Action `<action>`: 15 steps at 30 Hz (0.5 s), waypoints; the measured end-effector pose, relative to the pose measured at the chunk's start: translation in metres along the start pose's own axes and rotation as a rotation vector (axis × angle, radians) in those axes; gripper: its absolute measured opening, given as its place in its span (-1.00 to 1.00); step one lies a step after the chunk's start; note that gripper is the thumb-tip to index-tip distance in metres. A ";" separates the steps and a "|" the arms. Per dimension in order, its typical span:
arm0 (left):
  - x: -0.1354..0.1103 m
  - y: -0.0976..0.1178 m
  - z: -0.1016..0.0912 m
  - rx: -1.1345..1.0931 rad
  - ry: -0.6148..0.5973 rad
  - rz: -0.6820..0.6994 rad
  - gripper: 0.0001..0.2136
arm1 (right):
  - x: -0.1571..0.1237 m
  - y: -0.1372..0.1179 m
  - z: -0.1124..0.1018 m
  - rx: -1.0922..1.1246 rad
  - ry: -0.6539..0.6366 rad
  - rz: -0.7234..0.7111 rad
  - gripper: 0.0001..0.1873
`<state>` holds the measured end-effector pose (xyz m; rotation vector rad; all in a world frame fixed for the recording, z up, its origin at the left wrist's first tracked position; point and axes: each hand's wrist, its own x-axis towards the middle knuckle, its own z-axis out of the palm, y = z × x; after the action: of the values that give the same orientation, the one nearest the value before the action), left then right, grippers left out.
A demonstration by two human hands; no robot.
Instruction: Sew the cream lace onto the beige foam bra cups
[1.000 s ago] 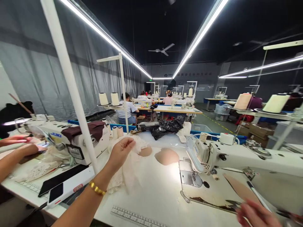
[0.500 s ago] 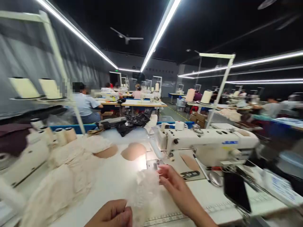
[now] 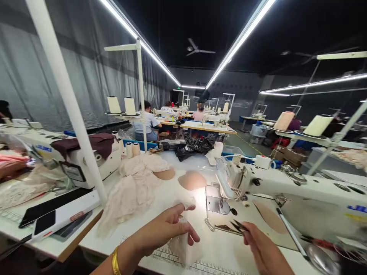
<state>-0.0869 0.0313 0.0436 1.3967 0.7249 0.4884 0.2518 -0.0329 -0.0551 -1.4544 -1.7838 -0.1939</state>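
Well to the left of the left hand (image 3: 169,229), a grey curtain (image 3: 94,80) hangs in folds. High above both hands, long light tubes (image 3: 240,44) run under a black ceiling (image 3: 223,15) toward a grey back wall (image 3: 183,76), with a ceiling fan (image 3: 195,49) between them. Far ahead of the hands stands a long pale table (image 3: 189,124); beyond the right hand (image 3: 260,244) shows grey floor (image 3: 243,145) (a yellow line (image 3: 252,146) crosses it).

Three flat tan curved-edged pieces (image 3: 192,180), 4–7 o'clock; two large cream thread cones (image 3: 130,107), 10; one black pointed snips (image 3: 239,227), 5.
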 end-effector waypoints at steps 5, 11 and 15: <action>0.015 0.002 0.011 -0.084 -0.070 -0.017 -0.39 | 0.037 -0.088 0.020 -0.112 -0.052 -0.304 -0.66; 0.024 0.000 0.017 -0.011 -0.140 -0.080 -0.45 | 0.050 -0.108 0.039 -0.258 -0.107 -0.331 -0.65; 0.005 0.025 -0.025 0.435 0.035 -0.026 -0.53 | 0.027 -0.068 0.026 -0.215 -0.127 -0.193 -0.63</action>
<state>-0.0986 0.0563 0.0665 1.7839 0.9133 0.3460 0.1796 -0.0191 -0.0302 -1.4679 -2.0603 -0.4117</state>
